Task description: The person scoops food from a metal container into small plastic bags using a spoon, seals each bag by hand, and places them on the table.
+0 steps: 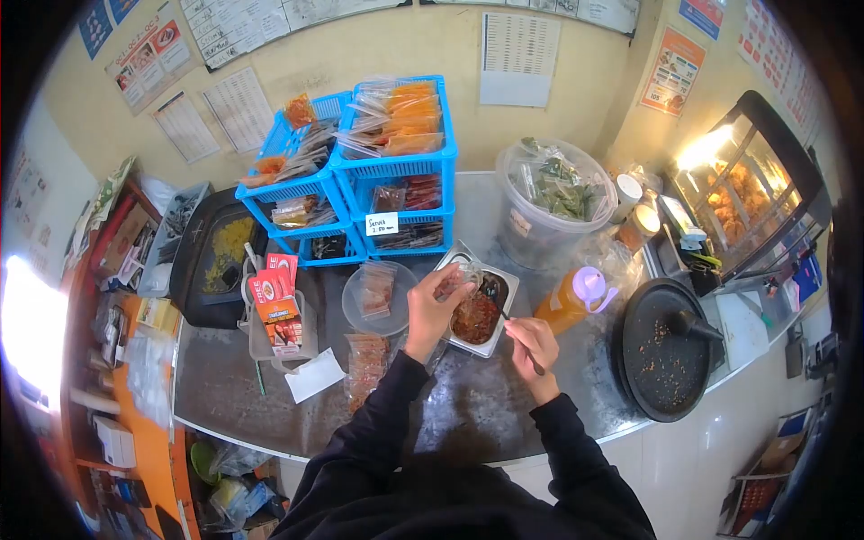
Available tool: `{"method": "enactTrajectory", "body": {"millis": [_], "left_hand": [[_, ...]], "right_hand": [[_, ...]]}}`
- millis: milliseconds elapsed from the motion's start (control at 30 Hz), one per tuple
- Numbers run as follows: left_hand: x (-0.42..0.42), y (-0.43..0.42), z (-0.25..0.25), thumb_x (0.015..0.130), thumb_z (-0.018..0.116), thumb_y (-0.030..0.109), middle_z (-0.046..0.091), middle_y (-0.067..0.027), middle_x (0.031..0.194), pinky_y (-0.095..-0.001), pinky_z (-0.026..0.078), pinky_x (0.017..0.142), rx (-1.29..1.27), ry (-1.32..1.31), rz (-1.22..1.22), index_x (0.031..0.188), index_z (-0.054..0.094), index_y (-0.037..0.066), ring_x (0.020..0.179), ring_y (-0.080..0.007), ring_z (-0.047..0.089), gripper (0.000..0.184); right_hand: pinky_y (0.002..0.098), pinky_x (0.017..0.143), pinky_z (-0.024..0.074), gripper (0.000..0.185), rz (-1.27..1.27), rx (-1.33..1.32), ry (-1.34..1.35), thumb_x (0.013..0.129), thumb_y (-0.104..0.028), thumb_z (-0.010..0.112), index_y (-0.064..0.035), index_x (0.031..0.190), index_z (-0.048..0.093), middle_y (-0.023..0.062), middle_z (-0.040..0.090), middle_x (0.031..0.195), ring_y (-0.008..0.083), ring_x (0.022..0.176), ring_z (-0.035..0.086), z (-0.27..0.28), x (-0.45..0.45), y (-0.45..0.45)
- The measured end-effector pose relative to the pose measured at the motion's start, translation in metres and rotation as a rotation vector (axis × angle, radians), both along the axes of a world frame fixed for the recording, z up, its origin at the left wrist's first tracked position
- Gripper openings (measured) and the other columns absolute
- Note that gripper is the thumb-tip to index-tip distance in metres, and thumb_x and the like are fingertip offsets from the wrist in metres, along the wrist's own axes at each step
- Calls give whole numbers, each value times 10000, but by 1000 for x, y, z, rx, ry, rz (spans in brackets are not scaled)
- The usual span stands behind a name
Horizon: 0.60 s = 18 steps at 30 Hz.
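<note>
A rectangular metal container of chunky red-brown sauce sits on the counter before me. My left hand pinches a small clear plastic bag above its left edge; how full the bag is, I cannot make out. My right hand grips the dark handle of a spoon, whose head is down inside the container. Left of my hands, a round clear lid carries filled sachets. More filled sachets lie in front of that lid.
Blue stacked baskets of packets stand at the back. Close on the right are an orange bottle with a purple cap and a large clear tub. A black round tray lies farther right. Leaflets stand in a container at left.
</note>
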<state>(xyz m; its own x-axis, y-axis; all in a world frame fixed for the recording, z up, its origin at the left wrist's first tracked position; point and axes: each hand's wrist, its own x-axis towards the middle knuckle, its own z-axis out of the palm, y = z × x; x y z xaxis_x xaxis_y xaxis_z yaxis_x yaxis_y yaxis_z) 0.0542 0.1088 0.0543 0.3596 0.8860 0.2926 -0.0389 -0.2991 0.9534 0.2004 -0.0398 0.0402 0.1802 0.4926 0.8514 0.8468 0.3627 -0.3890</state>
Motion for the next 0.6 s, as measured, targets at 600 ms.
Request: {"method": "enactTrajectory", "body": {"millis": [600], "left_hand": [[2,2,-18,798,854,98,724,-113,1025,-304,542,806,190,30,17,1236,698,31,876,-183,699,470]], "right_hand": [[289,703,609,251,-58,-4,1273,1005,-181,678,59,1077,703,121,717,932,153,764,699,16,-4,12]]}}
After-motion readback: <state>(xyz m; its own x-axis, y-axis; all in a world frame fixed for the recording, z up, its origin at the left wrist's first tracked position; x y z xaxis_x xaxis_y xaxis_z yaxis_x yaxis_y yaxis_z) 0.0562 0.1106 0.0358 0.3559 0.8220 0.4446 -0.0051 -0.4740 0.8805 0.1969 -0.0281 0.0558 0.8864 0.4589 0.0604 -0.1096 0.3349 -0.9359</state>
